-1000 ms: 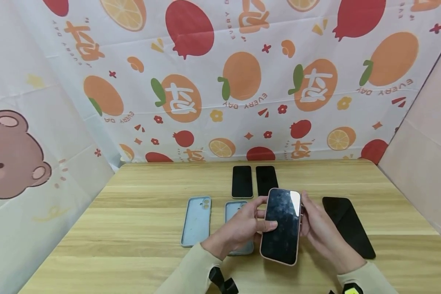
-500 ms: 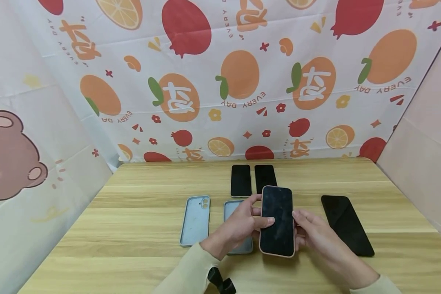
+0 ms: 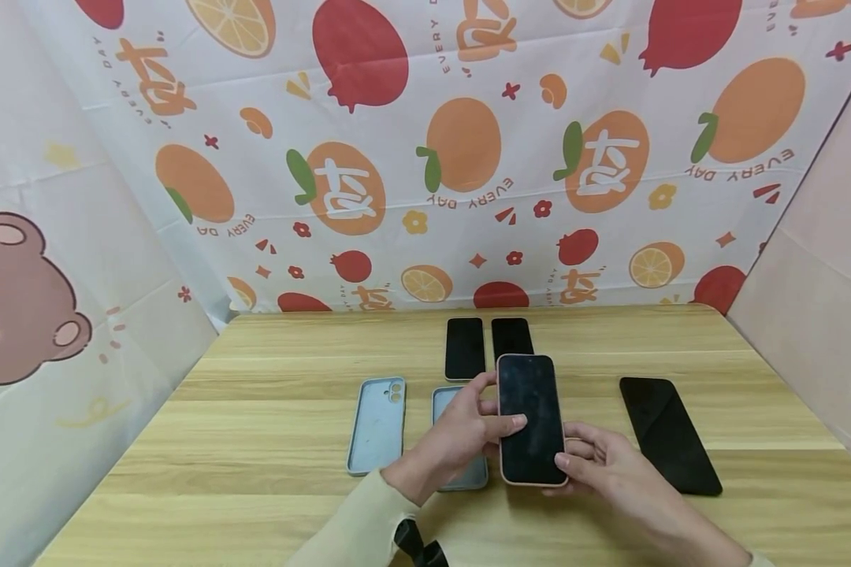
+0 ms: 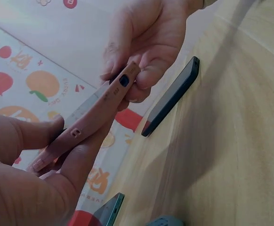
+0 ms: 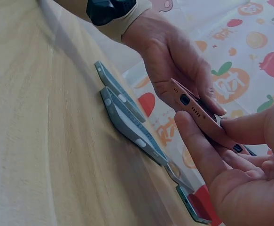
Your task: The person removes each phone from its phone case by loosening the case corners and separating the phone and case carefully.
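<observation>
My left hand [image 3: 454,441] holds a dark-screened phone [image 3: 528,386] in a pink phone case [image 4: 92,115] above the table, its thumb lying on the screen and its fingers behind. At the phone's lower right corner, my right hand [image 3: 610,472] pinches the edge between thumb and fingers. The right wrist view shows the case's end with a port cutout [image 5: 184,99] between the two hands. A light blue phone case [image 3: 377,429] lies to the left. Another blue case [image 3: 473,475] lies partly hidden under my left hand.
Two black phones [image 3: 464,349] [image 3: 510,337] lie at the back of the wooden table [image 3: 269,441]; the held phone partly covers the right one. A larger black phone [image 3: 670,437] lies right of my right hand. A fruit-print cloth [image 3: 461,236] hangs behind the table.
My right hand has slid down from the phone's upper right side to its lower right corner. The phone has shifted slightly left and up, while the left hand keeps its hold.
</observation>
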